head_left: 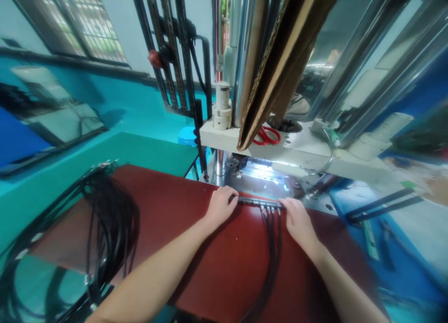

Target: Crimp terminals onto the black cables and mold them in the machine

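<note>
A narrow dark bar (250,201) lies level at the far edge of a reddish-brown table (217,276), beside a machine (224,138). It holds the metal ends of several black cables (271,253) along its right half; they trail toward the viewer. Both arms stretch forward, palms down: the left hand (223,203) is closed around the bar's left end, the right hand (297,218) pinches its right end. A cable bundle (114,211) drapes at left.

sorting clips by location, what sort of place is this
Probably a factory workshop: a heavy press-like machine with shiny metal columns stands beyond the red-brown work surface, and a large bundle of black cables lies across its left part.
</note>
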The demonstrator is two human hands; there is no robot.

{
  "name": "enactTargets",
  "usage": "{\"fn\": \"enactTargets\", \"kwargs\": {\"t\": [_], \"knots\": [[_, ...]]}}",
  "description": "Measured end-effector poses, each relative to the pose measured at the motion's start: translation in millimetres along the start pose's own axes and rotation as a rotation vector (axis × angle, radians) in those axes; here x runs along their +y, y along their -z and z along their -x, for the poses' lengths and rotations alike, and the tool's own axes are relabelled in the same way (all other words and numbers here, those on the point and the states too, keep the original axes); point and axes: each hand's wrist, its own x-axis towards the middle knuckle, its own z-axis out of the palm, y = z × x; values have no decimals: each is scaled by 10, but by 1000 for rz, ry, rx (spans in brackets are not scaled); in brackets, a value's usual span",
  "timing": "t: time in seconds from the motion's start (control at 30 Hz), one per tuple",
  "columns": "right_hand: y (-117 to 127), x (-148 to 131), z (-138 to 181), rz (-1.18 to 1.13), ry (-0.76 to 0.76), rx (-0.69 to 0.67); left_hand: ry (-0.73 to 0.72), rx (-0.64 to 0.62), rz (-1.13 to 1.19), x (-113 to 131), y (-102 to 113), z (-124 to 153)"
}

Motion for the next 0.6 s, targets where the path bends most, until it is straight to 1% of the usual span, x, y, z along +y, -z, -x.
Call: {"fn": "enactTargets", "kwargs": {"t": [0.4, 0.6], "knots": [[-5, 1, -7, -16, -28, 0, 5, -9, -2, 44, 44, 14], [19, 30, -28, -99, -55, -2, 10, -12, -12, 43, 42, -3]]}}
